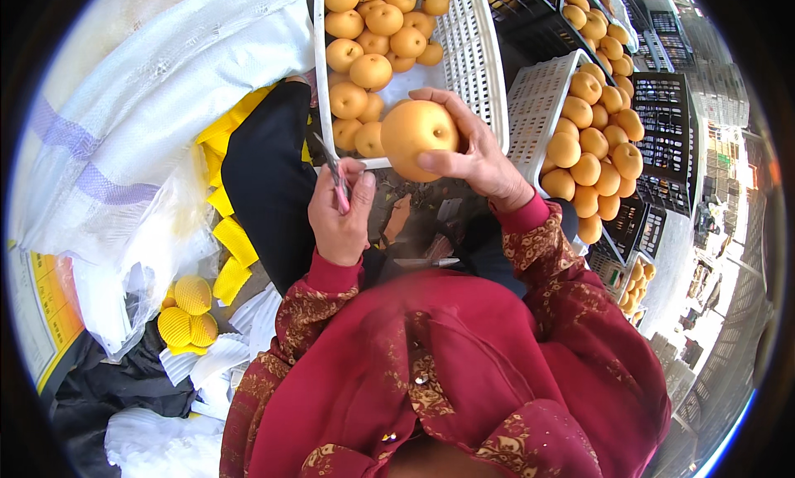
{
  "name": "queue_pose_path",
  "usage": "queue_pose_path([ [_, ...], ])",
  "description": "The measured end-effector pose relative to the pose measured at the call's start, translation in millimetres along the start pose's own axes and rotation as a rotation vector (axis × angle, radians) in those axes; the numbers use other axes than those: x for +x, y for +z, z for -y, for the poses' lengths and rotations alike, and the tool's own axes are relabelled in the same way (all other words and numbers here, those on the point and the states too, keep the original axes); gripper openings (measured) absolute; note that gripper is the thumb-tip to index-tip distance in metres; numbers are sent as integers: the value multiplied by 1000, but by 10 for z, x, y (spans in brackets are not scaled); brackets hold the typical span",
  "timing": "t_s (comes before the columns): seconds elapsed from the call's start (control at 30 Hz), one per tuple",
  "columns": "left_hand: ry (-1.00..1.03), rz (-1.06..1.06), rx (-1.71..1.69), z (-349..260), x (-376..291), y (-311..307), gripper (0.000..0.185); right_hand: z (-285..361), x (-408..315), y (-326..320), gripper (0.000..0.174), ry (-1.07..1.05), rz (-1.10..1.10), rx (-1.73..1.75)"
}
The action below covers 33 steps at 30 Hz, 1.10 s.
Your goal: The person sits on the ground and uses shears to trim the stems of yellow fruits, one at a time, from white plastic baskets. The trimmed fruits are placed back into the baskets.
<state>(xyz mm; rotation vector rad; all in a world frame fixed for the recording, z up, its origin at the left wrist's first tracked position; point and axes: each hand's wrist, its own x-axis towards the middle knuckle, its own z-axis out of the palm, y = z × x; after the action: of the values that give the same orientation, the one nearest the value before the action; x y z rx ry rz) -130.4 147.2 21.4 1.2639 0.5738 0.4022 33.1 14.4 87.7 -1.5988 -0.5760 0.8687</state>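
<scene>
My right hand [475, 149] holds a round yellow-brown pear [417, 139] over the near right corner of a white plastic crate [477, 62]. Small pink-handled scissors [338, 183] are gripped in my left hand [341, 214], their blades pointing up and left beside the crate's near left corner. Inside that crate, several similar pears [371, 71] lie mostly towards the left side, some with short stems. The held pear is apart from the scissors.
Right of me, a second white crate [528, 111] is heaped with pears [586, 167], with black crates [661, 136] beyond. On the left lie a white woven sack [155, 86], yellow foam nets [235, 242], netted fruit [191, 310] and white foam nets [217, 357].
</scene>
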Motion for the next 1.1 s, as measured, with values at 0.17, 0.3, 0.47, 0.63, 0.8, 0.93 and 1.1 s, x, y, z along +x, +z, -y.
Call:
queue_pose_path([
  [0.17,40,191,-287,-253,22,-21,47,-15,-294,377,80,133,59,644],
  [0.3,43,286,-201,-464,-133,-33,49,61,-501,467,80,70,50,630],
  [0.47,79,321,-234,-540,-193,74,45,135,-780,483,86,-97,16,527],
  [0.63,-90,383,-377,-509,-318,264,42,119,-1058,357,94,-146,-52,397],
  [0.8,-42,481,-247,-480,-408,564,42,-21,-1268,221,81,-153,-200,412],
  [0.93,-175,613,-341,-449,-404,731,48,-233,-1441,4,62,-159,-234,862],
  [1.1,-333,652,-305,-256,-370,920,48,-436,-1698,-406,77,-272,-150,1443],
])
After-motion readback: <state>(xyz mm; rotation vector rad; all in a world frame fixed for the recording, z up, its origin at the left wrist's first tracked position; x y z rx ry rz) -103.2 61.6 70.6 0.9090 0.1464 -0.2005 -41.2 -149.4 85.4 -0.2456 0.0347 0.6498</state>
